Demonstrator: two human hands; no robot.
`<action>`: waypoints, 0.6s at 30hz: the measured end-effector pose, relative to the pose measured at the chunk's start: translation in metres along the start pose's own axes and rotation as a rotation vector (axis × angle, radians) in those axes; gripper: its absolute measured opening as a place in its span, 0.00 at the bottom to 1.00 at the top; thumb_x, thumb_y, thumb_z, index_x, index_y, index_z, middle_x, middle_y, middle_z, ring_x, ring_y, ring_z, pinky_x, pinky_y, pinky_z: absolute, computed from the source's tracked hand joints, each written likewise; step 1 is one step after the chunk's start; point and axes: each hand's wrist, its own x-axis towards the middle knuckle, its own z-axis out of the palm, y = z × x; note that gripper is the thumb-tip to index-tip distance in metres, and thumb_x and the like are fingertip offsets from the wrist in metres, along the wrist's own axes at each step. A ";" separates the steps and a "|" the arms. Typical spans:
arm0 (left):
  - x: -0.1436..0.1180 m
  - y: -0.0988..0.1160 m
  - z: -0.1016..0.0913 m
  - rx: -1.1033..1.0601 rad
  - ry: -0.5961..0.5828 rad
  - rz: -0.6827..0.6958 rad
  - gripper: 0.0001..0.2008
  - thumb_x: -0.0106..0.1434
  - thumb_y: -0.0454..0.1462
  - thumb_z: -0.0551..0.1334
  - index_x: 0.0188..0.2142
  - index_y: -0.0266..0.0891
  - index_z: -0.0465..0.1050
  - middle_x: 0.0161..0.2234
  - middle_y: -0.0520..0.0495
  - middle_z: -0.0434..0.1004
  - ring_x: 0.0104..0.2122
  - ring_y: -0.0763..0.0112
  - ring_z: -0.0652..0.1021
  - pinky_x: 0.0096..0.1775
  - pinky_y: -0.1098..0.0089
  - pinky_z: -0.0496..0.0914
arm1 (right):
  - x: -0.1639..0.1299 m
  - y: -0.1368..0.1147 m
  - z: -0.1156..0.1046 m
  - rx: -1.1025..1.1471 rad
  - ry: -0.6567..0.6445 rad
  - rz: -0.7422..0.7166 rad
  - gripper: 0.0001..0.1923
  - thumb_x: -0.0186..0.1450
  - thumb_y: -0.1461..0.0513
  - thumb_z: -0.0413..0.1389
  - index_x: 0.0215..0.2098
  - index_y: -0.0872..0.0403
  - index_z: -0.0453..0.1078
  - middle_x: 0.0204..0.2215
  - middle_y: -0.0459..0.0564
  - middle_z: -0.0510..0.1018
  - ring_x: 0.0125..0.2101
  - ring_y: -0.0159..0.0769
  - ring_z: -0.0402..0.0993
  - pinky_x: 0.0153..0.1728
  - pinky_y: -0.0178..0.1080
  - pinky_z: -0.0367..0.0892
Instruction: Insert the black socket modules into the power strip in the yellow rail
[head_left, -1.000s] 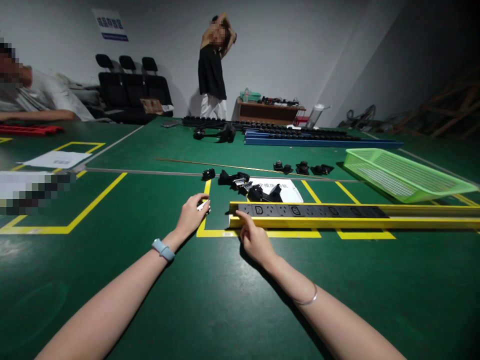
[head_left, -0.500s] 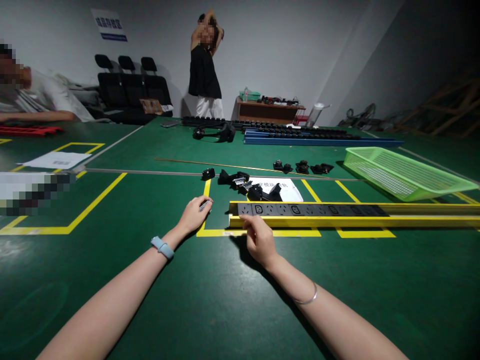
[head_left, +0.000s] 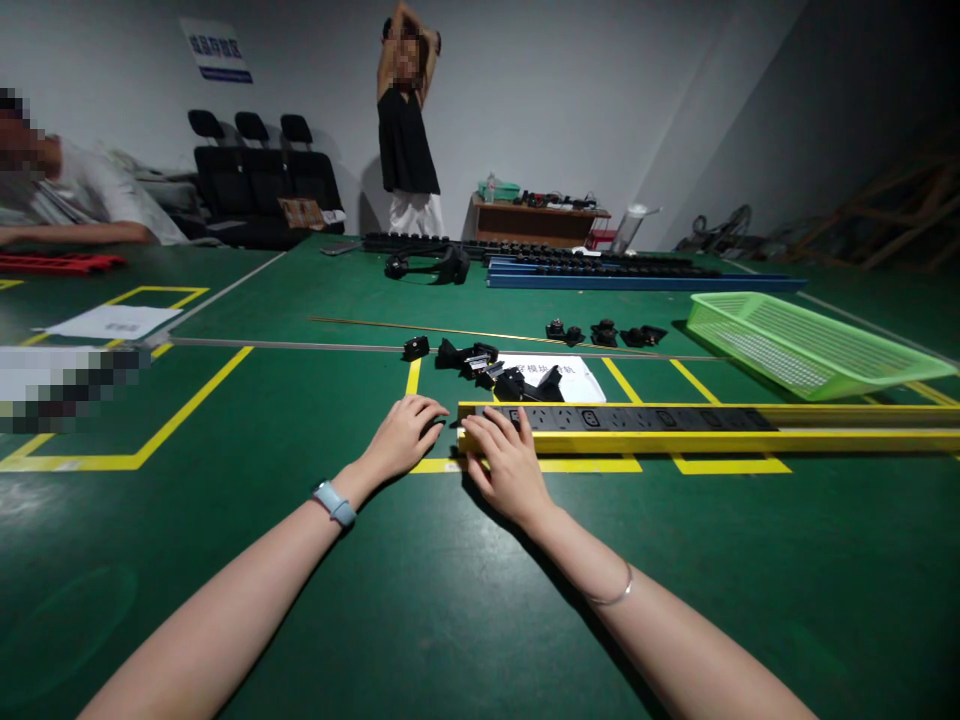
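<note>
Hands converge on the left end of the near yellow rail (head_left: 675, 442): the right hand (head_left: 511, 466), newly splayed, rests on it, while the left hand (head_left: 405, 435), apart, has drawn nearer, contents unseen, so both attend there.

The yellow rail (head_left: 712, 443) is cut off by the right edge, and the leftmost sockets (head_left: 566, 419) in it are partly covered by the right hand (head_left: 511, 472). The palm of the left hand (head_left: 405, 437) is hidden, so it cannot be told whether anything is held there. Both forearms (head_left: 217, 590) are cut off by the bottom edge. Some writing on the white sheet (head_left: 589, 380) is covered by black parts (head_left: 514, 384). The seated person (head_left: 105, 190) and red rails (head_left: 60, 263) are cut off by the left edge. The standing person's (head_left: 407, 140) feet are hidden behind the tabletop (head_left: 420, 620).
</note>
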 end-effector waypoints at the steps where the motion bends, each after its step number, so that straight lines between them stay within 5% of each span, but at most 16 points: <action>1: 0.000 0.002 0.002 0.042 0.021 -0.019 0.15 0.66 0.41 0.52 0.48 0.40 0.70 0.46 0.42 0.72 0.49 0.60 0.69 0.51 0.56 0.64 | 0.000 0.000 0.001 0.001 0.000 0.004 0.22 0.66 0.61 0.50 0.58 0.52 0.61 0.55 0.49 0.70 0.60 0.43 0.56 0.64 0.57 0.34; 5: 0.002 0.014 0.002 0.150 0.112 -0.045 0.23 0.63 0.43 0.56 0.55 0.38 0.65 0.56 0.38 0.66 0.57 0.53 0.64 0.57 0.49 0.56 | 0.001 0.000 0.001 0.010 0.015 0.012 0.21 0.65 0.62 0.51 0.56 0.53 0.63 0.55 0.50 0.71 0.60 0.44 0.56 0.64 0.57 0.35; 10: 0.002 0.026 -0.005 0.114 0.078 0.123 0.33 0.60 0.39 0.56 0.64 0.37 0.51 0.62 0.38 0.59 0.63 0.53 0.57 0.62 0.47 0.42 | 0.001 0.000 -0.001 0.049 0.026 -0.083 0.22 0.66 0.63 0.48 0.58 0.56 0.60 0.57 0.54 0.68 0.62 0.42 0.55 0.64 0.55 0.40; 18: 0.005 0.018 0.011 0.010 -0.031 0.185 0.33 0.63 0.42 0.55 0.65 0.37 0.47 0.62 0.36 0.60 0.61 0.57 0.62 0.63 0.48 0.46 | 0.002 -0.001 0.003 0.099 -0.008 -0.109 0.24 0.63 0.66 0.48 0.58 0.59 0.59 0.52 0.57 0.71 0.59 0.41 0.59 0.64 0.53 0.46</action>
